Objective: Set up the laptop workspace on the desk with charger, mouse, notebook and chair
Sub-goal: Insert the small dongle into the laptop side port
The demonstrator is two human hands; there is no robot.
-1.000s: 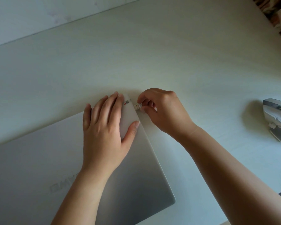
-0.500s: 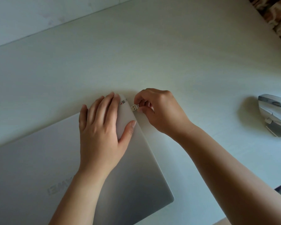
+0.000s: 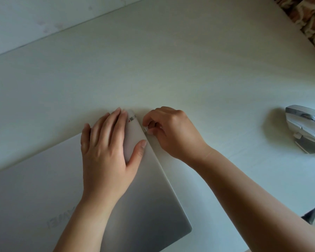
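A closed silver laptop lies on the pale desk at the lower left. My left hand rests flat on its lid near the far right corner, fingers spread. My right hand pinches a small silver USB plug that touches the laptop's right edge near that corner. How far the plug sits inside the port is hidden by my fingers. A silver upright mouse stands on the desk at the far right.
A pale wall runs along the desk's far edge. Patterned fabric shows past the far right corner. A dark object peeks out below the desk's near right edge.
My right hand has brought the plug from just off the laptop's corner up against its right edge. My left hand has stayed flat on the lid.
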